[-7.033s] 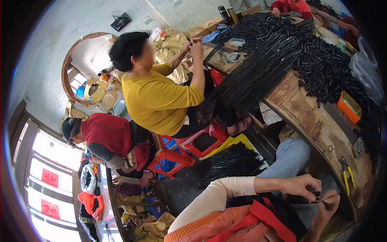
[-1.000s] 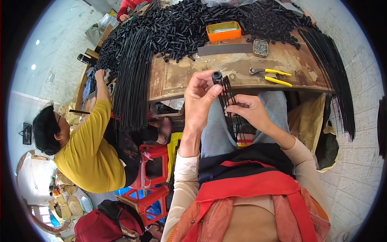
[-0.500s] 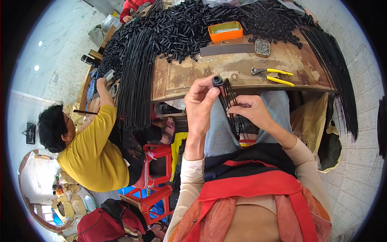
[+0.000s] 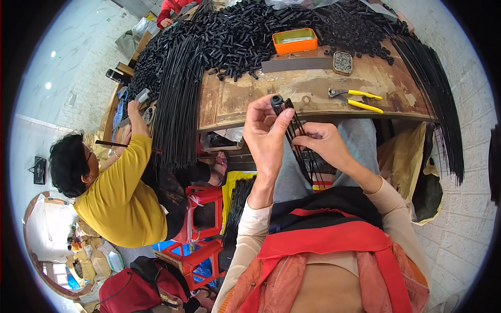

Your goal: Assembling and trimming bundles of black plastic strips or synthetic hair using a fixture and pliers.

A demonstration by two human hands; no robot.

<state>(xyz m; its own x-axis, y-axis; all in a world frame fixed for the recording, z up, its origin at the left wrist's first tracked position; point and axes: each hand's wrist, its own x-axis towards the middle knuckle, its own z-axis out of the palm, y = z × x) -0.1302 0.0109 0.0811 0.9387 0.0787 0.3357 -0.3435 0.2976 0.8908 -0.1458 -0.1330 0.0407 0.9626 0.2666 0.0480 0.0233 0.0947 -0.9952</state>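
Left hand still pinching black cap on thin rods; right hand now gripping rods lower, both barely shifting.

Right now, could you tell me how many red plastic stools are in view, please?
2: one red plastic stool stands under the co-worker in yellow, another sits just below it; more may be hidden.

black rods, black small tubes, an orange tray, yellow-handled pliers, a worn brown surface, a co-worker's yellow shirt, red stools.
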